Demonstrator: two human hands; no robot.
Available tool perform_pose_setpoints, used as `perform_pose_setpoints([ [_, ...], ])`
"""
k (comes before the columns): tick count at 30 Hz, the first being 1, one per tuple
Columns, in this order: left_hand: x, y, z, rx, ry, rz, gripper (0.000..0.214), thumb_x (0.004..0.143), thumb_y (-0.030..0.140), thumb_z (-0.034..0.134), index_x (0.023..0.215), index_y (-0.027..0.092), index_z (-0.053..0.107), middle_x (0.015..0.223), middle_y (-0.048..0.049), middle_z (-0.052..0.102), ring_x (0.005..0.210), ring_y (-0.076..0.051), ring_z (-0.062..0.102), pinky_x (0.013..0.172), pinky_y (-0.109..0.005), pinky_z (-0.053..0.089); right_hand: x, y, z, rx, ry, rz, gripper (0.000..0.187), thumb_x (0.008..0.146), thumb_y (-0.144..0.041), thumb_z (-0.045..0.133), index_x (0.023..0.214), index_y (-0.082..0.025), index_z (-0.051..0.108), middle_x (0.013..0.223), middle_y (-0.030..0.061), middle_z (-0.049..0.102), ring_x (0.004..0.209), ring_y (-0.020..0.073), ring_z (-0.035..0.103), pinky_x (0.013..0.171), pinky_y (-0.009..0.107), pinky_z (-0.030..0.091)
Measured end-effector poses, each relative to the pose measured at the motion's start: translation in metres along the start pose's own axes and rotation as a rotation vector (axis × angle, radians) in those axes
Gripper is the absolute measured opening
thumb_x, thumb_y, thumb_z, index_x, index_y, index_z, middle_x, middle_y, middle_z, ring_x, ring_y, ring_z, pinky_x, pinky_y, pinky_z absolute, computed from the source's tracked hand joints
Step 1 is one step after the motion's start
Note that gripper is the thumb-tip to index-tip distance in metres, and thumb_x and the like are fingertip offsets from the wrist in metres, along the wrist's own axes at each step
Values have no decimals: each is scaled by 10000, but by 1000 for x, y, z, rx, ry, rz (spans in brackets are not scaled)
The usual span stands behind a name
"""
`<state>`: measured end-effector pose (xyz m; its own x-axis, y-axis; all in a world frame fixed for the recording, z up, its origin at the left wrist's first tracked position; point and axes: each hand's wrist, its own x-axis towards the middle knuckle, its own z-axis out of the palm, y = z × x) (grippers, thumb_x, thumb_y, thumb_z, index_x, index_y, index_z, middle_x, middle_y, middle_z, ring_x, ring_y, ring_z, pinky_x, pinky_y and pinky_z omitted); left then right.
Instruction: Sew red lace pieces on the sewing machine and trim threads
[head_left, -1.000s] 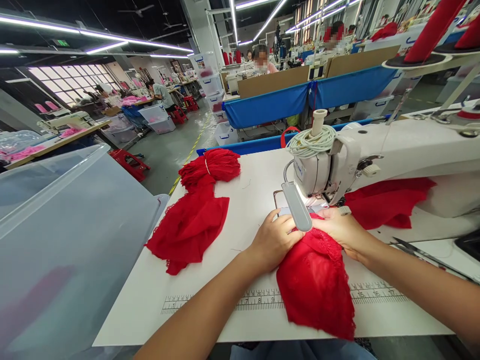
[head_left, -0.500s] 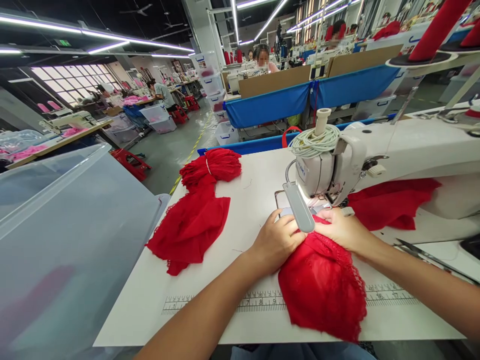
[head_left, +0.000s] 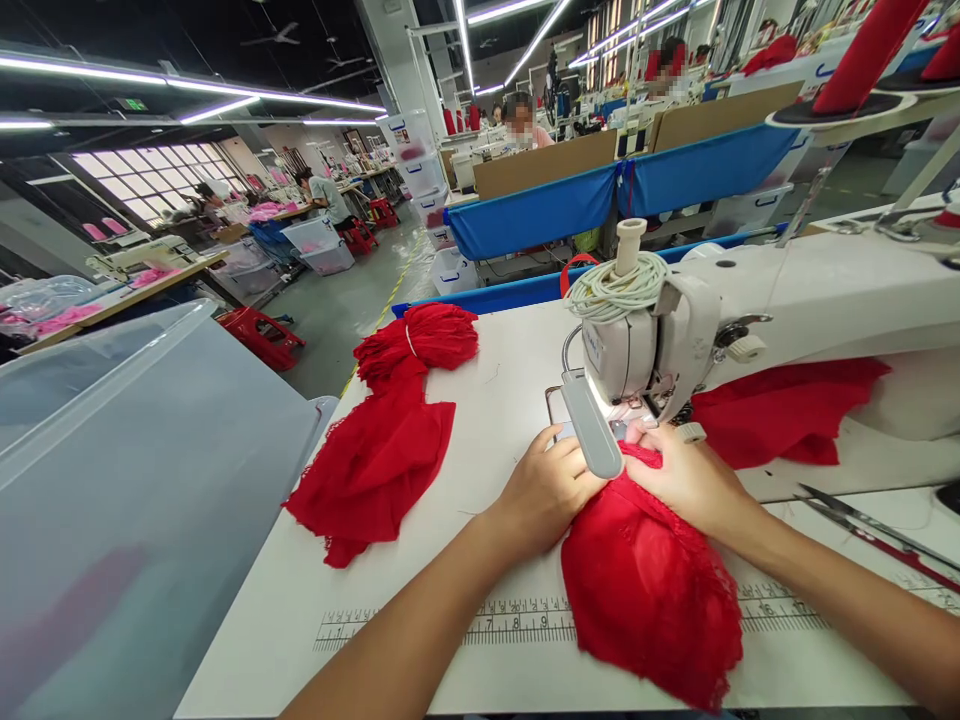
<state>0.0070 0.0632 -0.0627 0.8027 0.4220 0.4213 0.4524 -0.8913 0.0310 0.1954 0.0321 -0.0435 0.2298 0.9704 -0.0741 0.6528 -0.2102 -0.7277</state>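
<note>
A red lace fabric piece (head_left: 652, 590) lies on the white sewing table (head_left: 510, 400), its far edge under the head of the white sewing machine (head_left: 750, 300). My left hand (head_left: 544, 490) rests on the fabric's left edge with fingers curled, pressing it down beside the machine's grey lamp bar (head_left: 592, 425). My right hand (head_left: 686, 475) lies on the fabric's right side close to the needle area, fingers pressed together on the cloth. The needle itself is hidden behind the lamp bar.
A tied bundle of red lace pieces (head_left: 390, 420) lies at the left. More red fabric (head_left: 780, 410) sits behind the machine. Scissors (head_left: 862, 520) lie at the right. A clear plastic bin (head_left: 127, 480) stands left of the table. Other people work at distant tables.
The fabric has fed slightly toward the machine and spread wider at its near edge. Both hands have stayed on it near the needle; the view has shifted a little.
</note>
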Motion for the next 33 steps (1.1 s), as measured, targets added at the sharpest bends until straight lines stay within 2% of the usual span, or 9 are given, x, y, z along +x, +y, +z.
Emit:
perform_pose_setpoints([
  [3,2,-1,-2,6,-22,32,215,947,122,457,990,197,654,950,-37,696,954,-178,622,991,-411,441,-7,2,-4,-256,-39,-180,180,806,-266,515,890,-297,672,807,-2,707,666,189,607,545,263,338],
  [6,5,-1,-6,4,-37,54,225,953,120,437,995,185,648,963,-52,697,982,-185,623,982,-411,447,-7,7,-3,-460,-11,-294,271,858,-251,450,897,-308,712,915,6,732,676,186,632,529,264,352],
  [14,13,0,-9,-56,-57,45,214,953,119,436,887,154,636,908,-57,692,961,-189,619,948,-384,470,-5,27,3,-485,198,-557,343,831,-196,459,937,-321,760,877,10,745,633,170,640,457,258,360],
  [19,16,-3,-10,-92,-102,3,291,961,101,371,868,171,638,910,-63,686,916,-188,603,884,-386,467,-6,25,3,-482,209,-599,315,795,-163,446,812,-280,738,800,17,724,528,156,574,419,277,305],
  [25,18,-3,-8,-176,-17,-1,219,933,109,419,965,164,629,1003,-60,696,969,-185,594,937,-374,434,-3,25,3,-413,289,-670,318,797,-122,412,719,-260,688,619,1,657,450,138,503,422,269,281],
  [28,22,-3,-9,-189,-32,1,200,925,94,417,872,169,595,1000,-59,688,947,-184,590,886,-353,441,-3,24,3,-439,307,-689,325,796,-108,403,732,-254,687,569,2,619,430,145,477,414,277,250],
  [31,22,-5,-9,-150,-83,-3,235,890,53,408,744,180,541,911,-49,677,849,-176,579,814,-347,448,-2,24,2,-457,314,-683,332,768,-95,402,732,-257,690,565,1,604,417,142,452,409,272,243],
  [33,21,-7,-9,-137,-79,5,219,878,54,421,763,185,553,905,-47,681,866,-183,587,822,-356,455,-3,24,2,-457,316,-675,333,761,-102,404,732,-263,694,567,-1,598,412,138,438,404,269,234],
])
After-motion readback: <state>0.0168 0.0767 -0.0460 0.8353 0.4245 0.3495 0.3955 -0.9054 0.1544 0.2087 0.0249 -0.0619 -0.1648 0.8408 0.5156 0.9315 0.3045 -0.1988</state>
